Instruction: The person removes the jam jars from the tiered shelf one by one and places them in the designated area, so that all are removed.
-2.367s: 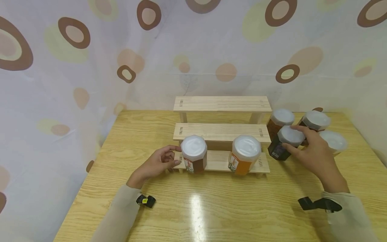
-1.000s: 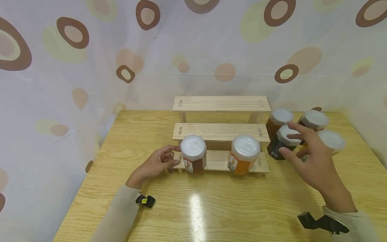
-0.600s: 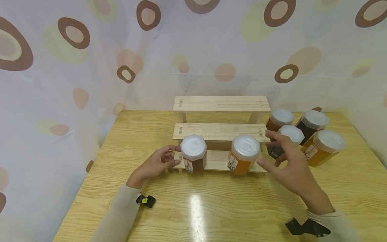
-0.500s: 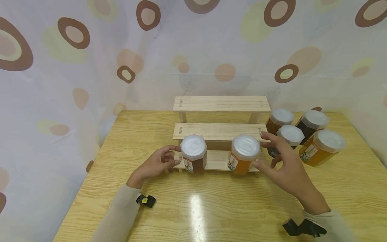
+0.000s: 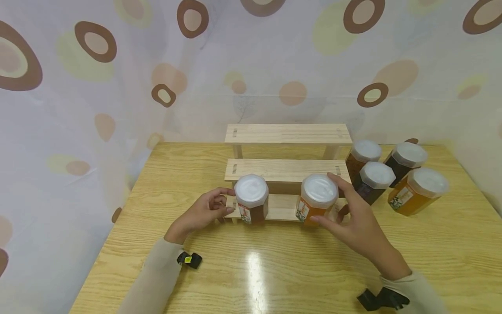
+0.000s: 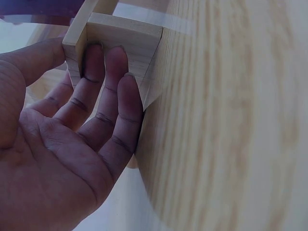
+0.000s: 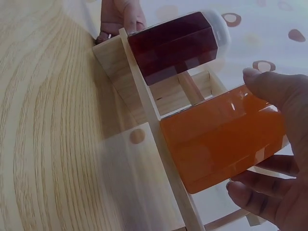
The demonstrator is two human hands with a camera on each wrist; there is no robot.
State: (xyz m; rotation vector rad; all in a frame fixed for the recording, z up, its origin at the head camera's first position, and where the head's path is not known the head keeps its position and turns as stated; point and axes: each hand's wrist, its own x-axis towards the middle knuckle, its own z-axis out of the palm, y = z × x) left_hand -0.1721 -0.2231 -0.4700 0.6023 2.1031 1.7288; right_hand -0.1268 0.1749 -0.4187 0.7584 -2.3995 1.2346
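Note:
A three-step wooden rack (image 5: 288, 170) stands mid-table. On its lowest step stand a brown jar (image 5: 252, 198) at the left and an orange jar (image 5: 317, 196) at the right, both with white lids. My right hand (image 5: 325, 200) grips the orange jar, thumb at the front and fingers behind it. The right wrist view shows the thumb and fingers of that hand (image 7: 248, 132) wrapped round the orange jar (image 7: 221, 139), with the brown jar (image 7: 173, 45) beyond. My left hand (image 5: 225, 201) rests on the rack's left end, its fingers (image 6: 103, 72) flat against the wooden leg (image 6: 122, 45).
Several more white-lidded jars stand in a cluster right of the rack: a brown one (image 5: 366, 152), two dark ones (image 5: 377, 179) (image 5: 408, 157) and an orange one (image 5: 419, 189). The wooden table (image 5: 274, 270) is enclosed by a patterned curtain (image 5: 117, 87).
My right hand let go of the dark jar in the cluster and moved left to the orange jar on the lowest step. The left hand has stayed put.

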